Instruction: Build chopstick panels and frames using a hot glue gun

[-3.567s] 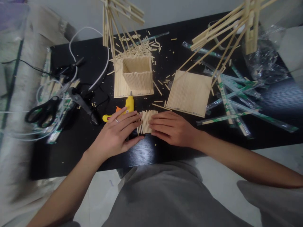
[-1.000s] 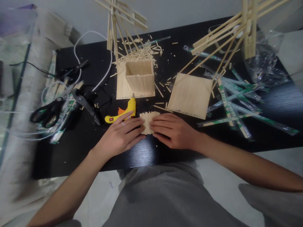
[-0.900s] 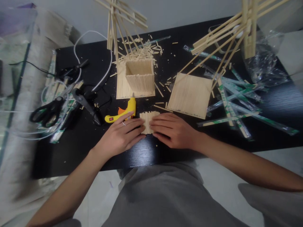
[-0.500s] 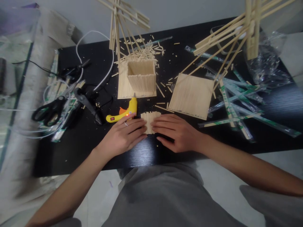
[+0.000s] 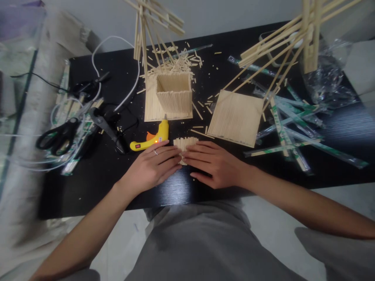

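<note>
Ideally, gentle, even pressure from both sides should align the row of short sticks [image 5: 183, 144] on the desk [image 5: 115, 175] near the glue gun [image 5: 158, 136], with the left hand [image 5: 150, 166], fingers slightly parted, at one edge and the right hand [image 5: 219, 163], fingers spread, laid across it

A person's left hand [image 5: 150, 166] and right hand [image 5: 218, 164] rest their fingertips on a row of short sticks [image 5: 184, 143] at a black table [image 5: 67, 197], near a yellow glue gun [image 5: 160, 134] and a stick-built box [image 5: 177, 101].
</note>
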Available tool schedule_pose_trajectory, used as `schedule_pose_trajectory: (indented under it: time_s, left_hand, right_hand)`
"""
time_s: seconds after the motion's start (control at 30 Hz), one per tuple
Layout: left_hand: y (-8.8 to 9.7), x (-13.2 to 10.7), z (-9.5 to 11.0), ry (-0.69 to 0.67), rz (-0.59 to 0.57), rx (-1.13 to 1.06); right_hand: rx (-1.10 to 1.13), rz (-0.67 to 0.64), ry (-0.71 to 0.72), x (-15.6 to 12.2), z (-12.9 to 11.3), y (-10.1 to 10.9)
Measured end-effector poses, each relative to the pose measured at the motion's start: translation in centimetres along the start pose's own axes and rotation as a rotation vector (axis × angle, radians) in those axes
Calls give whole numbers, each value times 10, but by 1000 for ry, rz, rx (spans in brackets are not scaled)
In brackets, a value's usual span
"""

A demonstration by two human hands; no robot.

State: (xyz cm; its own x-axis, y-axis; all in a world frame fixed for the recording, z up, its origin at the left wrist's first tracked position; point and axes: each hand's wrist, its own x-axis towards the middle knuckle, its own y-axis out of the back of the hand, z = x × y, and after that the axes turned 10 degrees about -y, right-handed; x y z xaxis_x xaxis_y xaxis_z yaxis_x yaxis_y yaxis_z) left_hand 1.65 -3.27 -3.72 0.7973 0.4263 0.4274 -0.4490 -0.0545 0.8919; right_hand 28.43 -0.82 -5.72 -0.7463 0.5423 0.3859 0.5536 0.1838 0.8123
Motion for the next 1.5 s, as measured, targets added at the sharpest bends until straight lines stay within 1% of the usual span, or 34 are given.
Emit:
schedule_pose_trajectory:
  time_s: [0.3, 0.47, 0.6, 0.67, 0.73, 0.97, 1.2, 1.37, 1.5]
  left_hand:
    - [-1, -1, 0, 13, 20, -24]
    - [-2, -1, 1, 22, 24, -28]
    - [-1, -2, 0, 45, 61, -29]
    - [0, -4, -1, 61, 73, -30]
    - [0, -6, -2, 68, 71, -32]
    - [-1, -5, -2, 54, 28, -31]
    - [-3, 7, 2, 57, -40, -18]
    - [-7, 12, 3, 71, -27, -5]
    - [-10, 16, 4, 76, -23, 6]
  right_hand:
    - [-8, 9, -1, 1, 0, 0]
    - [63, 44, -14, 1, 1, 1]
    - [128, 174, -123, -1, 5, 4]
    - [104, 231, -191, -2, 8, 6]
    - [77, 251, -230, -3, 10, 6]
    - [60, 164, -182, -2, 12, 5]
    - [33, 129, -140, 0, 9, 7]
    - [17, 100, -131, -1, 9, 6]
    - [23, 101, -127, -2, 9, 6]
